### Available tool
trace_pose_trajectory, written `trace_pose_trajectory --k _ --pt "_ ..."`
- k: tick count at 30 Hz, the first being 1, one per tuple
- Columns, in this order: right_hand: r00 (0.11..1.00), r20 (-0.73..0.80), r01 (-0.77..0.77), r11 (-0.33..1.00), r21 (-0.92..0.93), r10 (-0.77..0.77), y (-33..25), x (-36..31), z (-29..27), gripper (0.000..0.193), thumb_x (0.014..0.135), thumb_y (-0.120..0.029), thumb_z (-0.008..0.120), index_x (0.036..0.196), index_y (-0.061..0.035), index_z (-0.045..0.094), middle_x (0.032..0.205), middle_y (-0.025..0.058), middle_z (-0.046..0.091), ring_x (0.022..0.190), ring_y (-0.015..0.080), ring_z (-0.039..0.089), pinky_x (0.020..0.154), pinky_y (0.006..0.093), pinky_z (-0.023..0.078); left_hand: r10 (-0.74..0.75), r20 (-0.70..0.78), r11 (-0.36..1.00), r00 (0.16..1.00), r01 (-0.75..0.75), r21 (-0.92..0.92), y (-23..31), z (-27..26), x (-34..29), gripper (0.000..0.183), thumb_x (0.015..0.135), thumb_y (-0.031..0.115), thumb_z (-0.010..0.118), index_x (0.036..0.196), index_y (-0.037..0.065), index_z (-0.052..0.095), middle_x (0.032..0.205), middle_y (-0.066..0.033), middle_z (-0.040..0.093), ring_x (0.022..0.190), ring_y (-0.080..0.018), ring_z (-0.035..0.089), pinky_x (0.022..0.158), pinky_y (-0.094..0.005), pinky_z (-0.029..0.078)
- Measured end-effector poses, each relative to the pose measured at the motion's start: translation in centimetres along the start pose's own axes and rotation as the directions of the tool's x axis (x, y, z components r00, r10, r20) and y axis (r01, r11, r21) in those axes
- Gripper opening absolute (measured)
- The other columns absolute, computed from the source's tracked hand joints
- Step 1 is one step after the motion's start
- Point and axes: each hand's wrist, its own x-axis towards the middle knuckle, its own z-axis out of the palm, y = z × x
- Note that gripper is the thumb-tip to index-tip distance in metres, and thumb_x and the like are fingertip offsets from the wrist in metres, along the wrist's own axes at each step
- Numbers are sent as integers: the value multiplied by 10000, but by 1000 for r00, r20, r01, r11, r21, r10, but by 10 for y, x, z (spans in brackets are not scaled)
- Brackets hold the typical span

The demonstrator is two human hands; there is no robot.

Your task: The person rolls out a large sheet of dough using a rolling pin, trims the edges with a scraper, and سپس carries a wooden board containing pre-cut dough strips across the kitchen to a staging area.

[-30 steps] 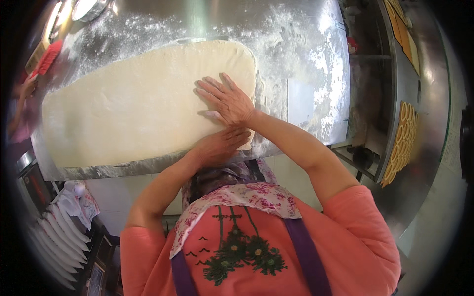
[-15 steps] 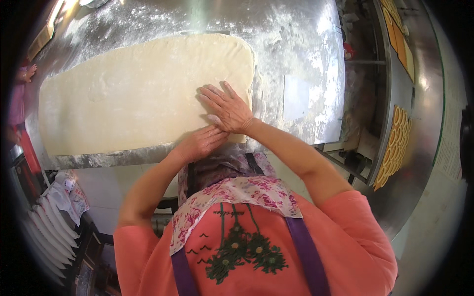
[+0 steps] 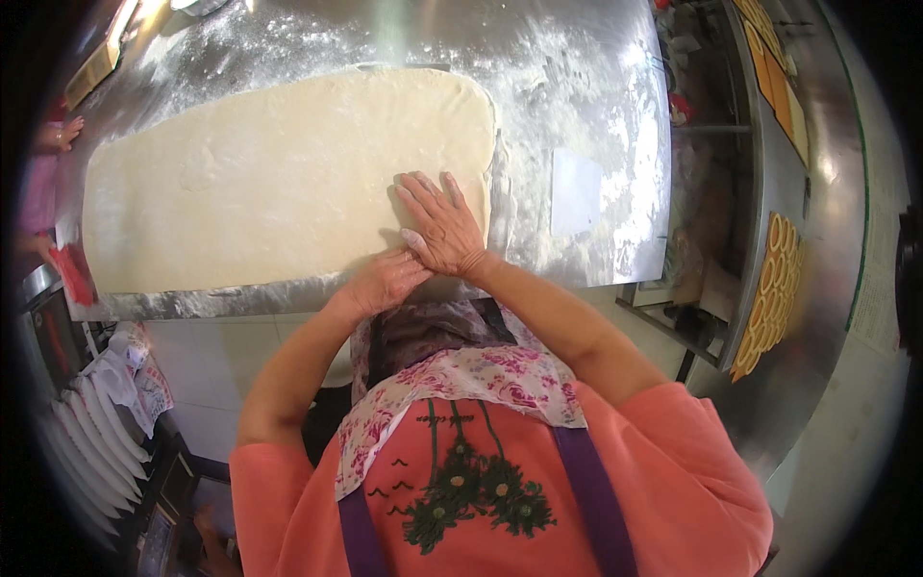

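Observation:
A large, pale sheet of dough (image 3: pixel 269 183) lies flat on the floured metal table (image 3: pixel 538 77). My right hand (image 3: pixel 444 231) rests palm down on its near right part, with the fingers spread and the thumb out to the left. My left hand (image 3: pixel 386 281) is just below and left of it, at the dough's near edge. The fingers there are closed and bent around the edge, their tips partly hidden beside my right wrist. Flour whitens the fingertips of my right hand.
A white flat rectangle (image 3: pixel 576 192) lies right of the dough. Ring-shaped pieces (image 3: pixel 772 298) sit on a metal counter further right. At the far left, another person's hand (image 3: pixel 69 134) is by the table, near a red object (image 3: pixel 73 275). White curved trays (image 3: pixel 101 447) stand lower left.
My right hand has shifted slightly down and now covers less of the left fingers. My left hand has drawn in a little to the left. The dough's near edge at my hands has pulled up.

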Motion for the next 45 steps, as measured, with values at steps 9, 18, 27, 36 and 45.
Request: trace_pose_trajectory --k 9,18,27,36,45 --pt "973 127 215 957 -193 -193 50 35 -22 580 959 -398 350 1465 -126 275 1534 56 247 1420 251 211 1170 486 92 24 -12 988 1000 -22 154 17 4 49 403 792 135 611 1177 15 588 1247 -119 568 1190 -253 513 1044 -377 382" --pt "985 104 153 974 -166 -137 57 54 -32 602 962 -442 359 1464 -122 273 1522 74 261 1404 241 230 1177 438 112 -110 63 989 992 103 107 13 13 67 504 834 186 592 1281 -25 495 1352 -164 471 1312 -294 386 1111 -421 286" --pt "654 -419 -717 693 -75 630 124 -71 -100 917 630 -298 832 1384 -37 378 1278 239 484 1176 386 477 969 455 416 -413 -135 862 901 434 261 -3 14 135 683 911 358 514 1438 -8 280 1532 -139 218 1424 -280 178 1169 -447 115" --pt "318 -8 -946 318 65 948 116 -83 -111 1137 568 -389 858 1452 -70 219 1279 210 442 1185 379 445 872 537 436 -414 -66 864 908 415 284 -8 14 132 641 961 385 404 1456 7 251 1544 -124 196 1430 -266 163 1171 -448 89" --pt "199 -132 -976 184 -120 971 105 -77 -125 1190 541 -397 876 1455 -97 176 1284 194 460 1175 383 463 870 574 422 -435 -133 809 890 451 377 -66 -27 154 647 949 338 432 1462 5 222 1549 -134 174 1437 -265 143 1171 -454 77"
